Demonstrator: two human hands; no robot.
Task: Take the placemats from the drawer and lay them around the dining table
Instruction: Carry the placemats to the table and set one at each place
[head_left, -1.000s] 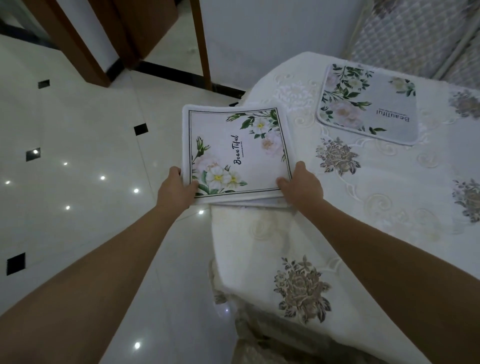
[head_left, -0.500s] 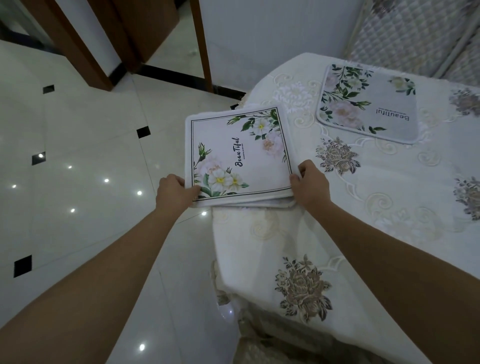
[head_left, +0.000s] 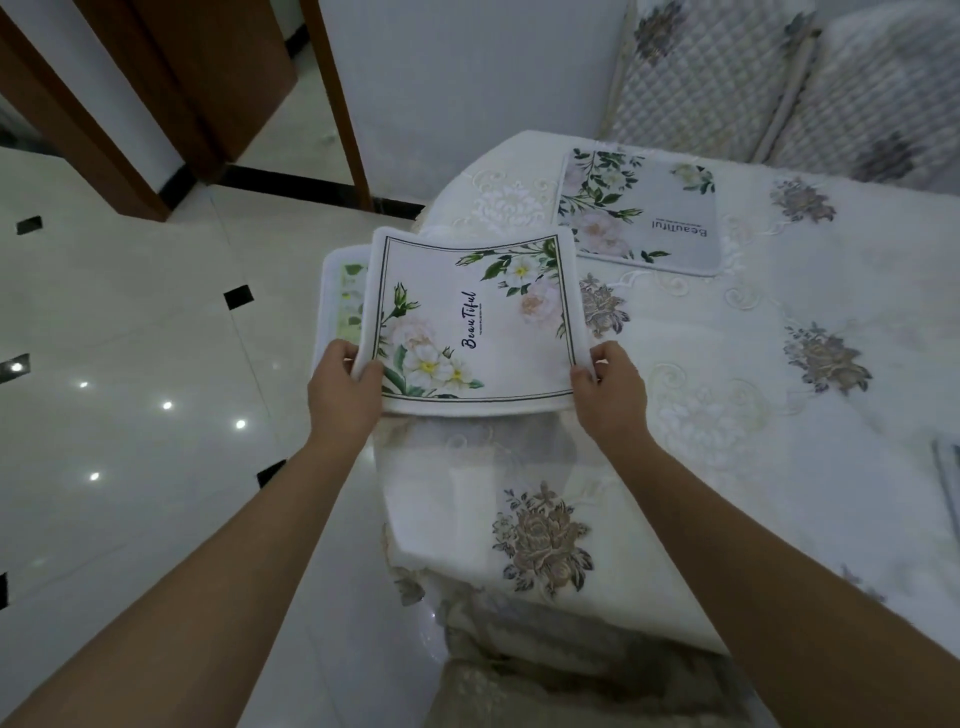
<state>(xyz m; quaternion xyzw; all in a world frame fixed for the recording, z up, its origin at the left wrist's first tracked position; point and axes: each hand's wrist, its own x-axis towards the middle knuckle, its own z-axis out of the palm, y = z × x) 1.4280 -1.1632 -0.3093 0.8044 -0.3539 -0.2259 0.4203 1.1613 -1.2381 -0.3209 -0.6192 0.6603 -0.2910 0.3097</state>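
Observation:
A stack of white floral placemats hangs over the table's left edge. The top placemat (head_left: 470, 322), printed "Beautiful", is lifted and bowed, and a second placemat (head_left: 345, 293) peeks out beneath it on the left. My left hand (head_left: 343, 387) pinches the near left corner of the stack. My right hand (head_left: 610, 387) pinches the top mat's near right corner. Another floral placemat (head_left: 639, 208) lies flat at the far side of the dining table (head_left: 727, 415), which wears a white embroidered cloth.
Glossy white floor tiles with black insets (head_left: 130, 389) spread to the left. Brown door frames (head_left: 130, 104) stand at the back left. Quilted chair backs (head_left: 727, 78) line the table's far side. A grey edge of something (head_left: 948, 478) shows at the right border.
The top placemat has been lifted and shifted right off the stack, uncovering the mat beneath on the left. Both hands have tightened on its near corners.

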